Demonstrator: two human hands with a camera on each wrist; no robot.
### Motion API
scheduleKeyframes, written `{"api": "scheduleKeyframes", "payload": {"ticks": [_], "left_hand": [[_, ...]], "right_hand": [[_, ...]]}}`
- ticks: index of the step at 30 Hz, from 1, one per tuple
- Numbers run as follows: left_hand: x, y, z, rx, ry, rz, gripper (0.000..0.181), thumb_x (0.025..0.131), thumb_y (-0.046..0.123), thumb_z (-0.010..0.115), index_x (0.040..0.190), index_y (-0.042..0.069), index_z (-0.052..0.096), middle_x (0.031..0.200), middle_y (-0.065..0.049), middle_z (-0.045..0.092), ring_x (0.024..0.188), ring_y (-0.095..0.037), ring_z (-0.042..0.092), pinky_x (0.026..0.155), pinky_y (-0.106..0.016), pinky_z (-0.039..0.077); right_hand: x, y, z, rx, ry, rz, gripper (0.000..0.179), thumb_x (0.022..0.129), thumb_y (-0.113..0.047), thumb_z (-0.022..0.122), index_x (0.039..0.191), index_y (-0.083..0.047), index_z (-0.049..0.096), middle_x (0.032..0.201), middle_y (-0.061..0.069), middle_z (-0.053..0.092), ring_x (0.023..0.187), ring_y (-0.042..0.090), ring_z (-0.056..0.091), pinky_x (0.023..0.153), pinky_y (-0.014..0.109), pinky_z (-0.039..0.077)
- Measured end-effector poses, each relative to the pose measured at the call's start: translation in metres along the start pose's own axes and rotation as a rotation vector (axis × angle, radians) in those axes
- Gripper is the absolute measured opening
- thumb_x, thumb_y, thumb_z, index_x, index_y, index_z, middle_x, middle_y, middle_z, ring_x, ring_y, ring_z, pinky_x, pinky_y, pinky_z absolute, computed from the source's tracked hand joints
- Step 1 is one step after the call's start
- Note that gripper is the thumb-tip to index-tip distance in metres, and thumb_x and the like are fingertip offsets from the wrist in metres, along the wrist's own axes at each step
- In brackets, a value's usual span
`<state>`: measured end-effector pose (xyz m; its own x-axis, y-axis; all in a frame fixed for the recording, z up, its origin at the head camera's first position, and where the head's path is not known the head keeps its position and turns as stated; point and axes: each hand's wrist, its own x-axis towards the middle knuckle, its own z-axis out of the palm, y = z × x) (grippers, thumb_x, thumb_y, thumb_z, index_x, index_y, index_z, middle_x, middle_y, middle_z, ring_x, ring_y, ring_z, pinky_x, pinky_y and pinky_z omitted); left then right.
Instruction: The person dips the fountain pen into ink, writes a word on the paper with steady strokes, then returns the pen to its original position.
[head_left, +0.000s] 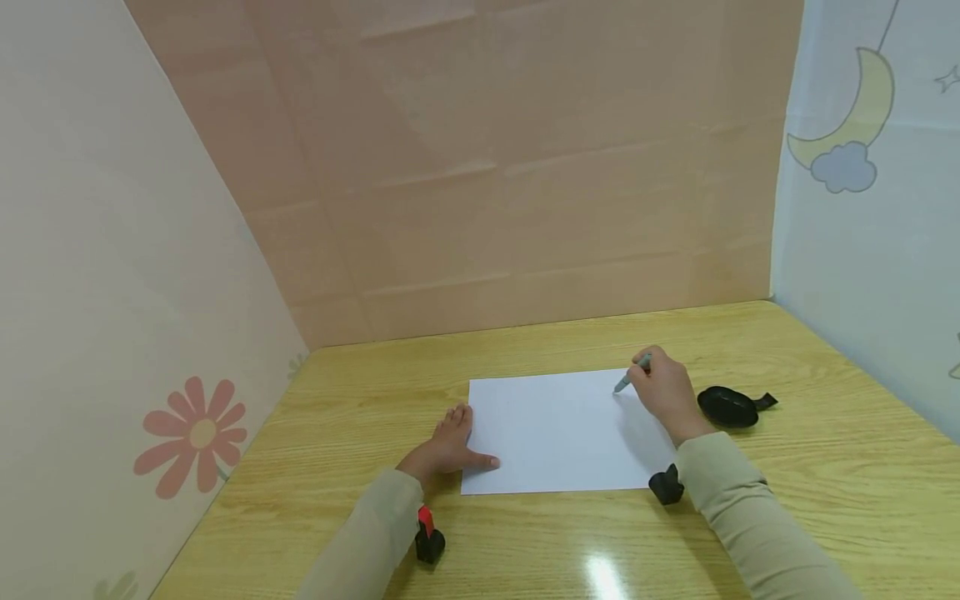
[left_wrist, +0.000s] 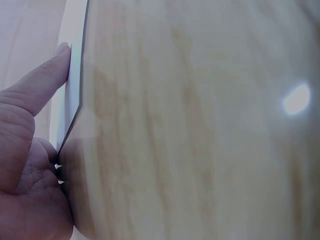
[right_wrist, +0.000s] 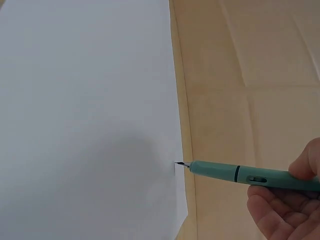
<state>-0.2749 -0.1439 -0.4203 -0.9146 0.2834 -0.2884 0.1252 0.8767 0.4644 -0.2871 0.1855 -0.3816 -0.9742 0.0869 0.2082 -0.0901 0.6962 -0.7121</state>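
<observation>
A white sheet of paper [head_left: 555, 433] lies flat on the wooden table. My left hand [head_left: 448, 446] rests at the sheet's left edge, thumb extended onto the paper and fingers stretched along its side. In the left wrist view the thumb [left_wrist: 42, 80] presses on the paper's edge. My right hand [head_left: 663, 387] pinches a teal fountain pen [right_wrist: 225, 171] over the sheet's upper right part. The pen slants, its metal nib right at the paper surface. A short thin dark line shows beside the nib in the right wrist view.
A black oval object with a short strap-like tab [head_left: 727, 407] lies on the table [head_left: 360, 392], right of my right hand. Small black devices sit at both wrists, the left one [head_left: 430, 542] with a red part. Paper-covered walls stand behind and at both sides.
</observation>
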Motion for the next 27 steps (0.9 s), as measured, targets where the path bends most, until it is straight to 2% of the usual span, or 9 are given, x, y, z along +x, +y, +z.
{"api": "scheduleKeyframes", "payload": {"ticks": [5, 13, 17, 22, 27], "left_hand": [[0.001, -0.001, 0.0, 0.0, 0.0, 0.001, 0.11, 0.075, 0.048, 0.072, 0.146, -0.004, 0.006, 0.154, -0.02, 0.001, 0.142, -0.034, -0.001, 0.114, -0.049, 0.004], [0.0, -0.001, 0.001, -0.037, -0.003, 0.007, 0.111, 0.075, 0.048, 0.072, 0.147, -0.004, 0.005, 0.155, -0.019, -0.001, 0.142, -0.034, -0.002, 0.114, -0.048, 0.004], [0.006, -0.005, 0.004, -0.015, -0.004, 0.0, 0.111, 0.076, 0.05, 0.071, 0.147, -0.002, 0.002, 0.155, -0.016, -0.003, 0.143, -0.032, -0.004, 0.115, -0.046, 0.002], [0.014, -0.012, 0.008, 0.003, 0.004, 0.011, 0.113, 0.075, 0.054, 0.07, 0.148, 0.0, 0.001, 0.155, -0.015, -0.003, 0.143, -0.031, -0.004, 0.115, -0.046, 0.002], [0.011, -0.009, 0.006, -0.002, -0.008, 0.009, 0.112, 0.075, 0.052, 0.07, 0.147, -0.001, 0.002, 0.155, -0.016, -0.003, 0.143, -0.032, -0.004, 0.115, -0.046, 0.001]], "right_hand": [[0.0, -0.001, 0.0, 0.014, -0.016, 0.013, 0.03, 0.091, -0.015, 0.036, 0.111, 0.005, 0.047, 0.095, 0.019, 0.057, 0.07, 0.023, 0.045, 0.057, 0.028, 0.035], [0.0, 0.004, 0.001, 0.003, -0.002, -0.025, 0.031, 0.092, -0.016, 0.036, 0.11, 0.005, 0.048, 0.098, 0.02, 0.058, 0.068, 0.022, 0.045, 0.057, 0.028, 0.037], [0.0, 0.003, 0.001, 0.008, 0.039, -0.06, 0.03, 0.093, -0.016, 0.035, 0.109, 0.005, 0.049, 0.095, 0.02, 0.059, 0.066, 0.022, 0.045, 0.056, 0.028, 0.037], [0.002, -0.004, 0.006, 0.049, 0.117, -0.122, 0.029, 0.095, -0.017, 0.037, 0.107, 0.005, 0.051, 0.095, 0.021, 0.061, 0.074, 0.025, 0.053, 0.062, 0.031, 0.043], [0.006, -0.014, 0.015, 0.085, 0.15, -0.189, 0.028, 0.096, -0.018, 0.038, 0.107, 0.005, 0.052, 0.095, 0.022, 0.062, 0.081, 0.029, 0.059, 0.067, 0.038, 0.048]]}}
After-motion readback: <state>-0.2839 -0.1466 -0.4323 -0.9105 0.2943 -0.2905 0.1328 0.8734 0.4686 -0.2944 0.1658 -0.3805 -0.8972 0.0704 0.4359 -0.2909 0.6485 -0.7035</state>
